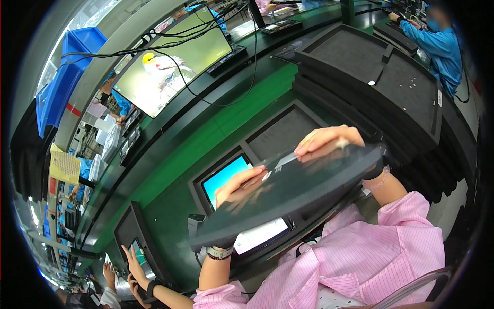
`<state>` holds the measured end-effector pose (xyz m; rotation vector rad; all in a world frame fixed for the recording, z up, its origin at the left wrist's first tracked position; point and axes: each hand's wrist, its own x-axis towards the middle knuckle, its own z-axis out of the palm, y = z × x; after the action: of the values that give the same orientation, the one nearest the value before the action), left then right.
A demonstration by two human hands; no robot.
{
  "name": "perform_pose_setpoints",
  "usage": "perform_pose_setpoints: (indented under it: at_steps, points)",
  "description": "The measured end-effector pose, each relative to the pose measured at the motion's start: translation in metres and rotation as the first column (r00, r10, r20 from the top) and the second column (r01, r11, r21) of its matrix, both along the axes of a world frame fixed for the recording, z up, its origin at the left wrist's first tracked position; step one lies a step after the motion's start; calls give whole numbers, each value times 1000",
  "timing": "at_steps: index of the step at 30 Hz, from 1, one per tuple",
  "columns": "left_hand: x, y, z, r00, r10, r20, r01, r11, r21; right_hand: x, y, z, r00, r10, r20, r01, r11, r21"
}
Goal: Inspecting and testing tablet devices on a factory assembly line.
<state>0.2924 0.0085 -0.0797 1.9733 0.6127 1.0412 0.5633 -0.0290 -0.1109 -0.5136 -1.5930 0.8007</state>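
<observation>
Between my hands is a dark, glossy flat panel (288, 185), raised, tilted and slightly blurred. Its surface mirrors my fingers, and small pale tabs show along its far edge. My left hand (239, 183) is closed over that edge left of the middle, its thumb hidden. Farther right, my right hand (332, 140) grips the same edge from above. Partly covered by the panel, a black foam tray (195, 186) holds a tablet with a lit blue screen (218, 180). Nearer to me, a lit white screen (261, 236) shows below the panel.
Stacked black trays (368, 103) stand at the right. A monitor (172, 62) with hanging black cables rises behind the green bench (170, 213). Another person's hand (136, 268) is at the lower left, by another black tray (127, 221). A blue-clad person (437, 51) sits far right.
</observation>
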Motion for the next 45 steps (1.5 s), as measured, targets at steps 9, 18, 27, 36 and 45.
perform_pose_setpoints:
  at_steps: [9, 18, 27, 36, 45]
  points:
    - [36, -8, -14, 995, 17, 102, 57, 737, -673, 4, 21, 25, 934, -294, -205, 96, 757, -646]
    - [53, 9, -52, 995, -88, -36, 11, 478, -878, 18, 20, -30, 935, -220, 279, 354, 517, -780]
    - [62, 17, -54, 986, -31, 167, 169, 201, -965, 13, -7, -12, 602, -175, 779, 381, 920, -87]
    - [36, -15, 1, 967, 120, 223, 135, 501, -855, 5, -61, -16, 535, -161, 829, 296, 955, -5]
    - [-62, -23, 6, 933, 350, 79, -270, 830, -487, 14, -59, -25, 622, -325, 713, 402, 913, 66]
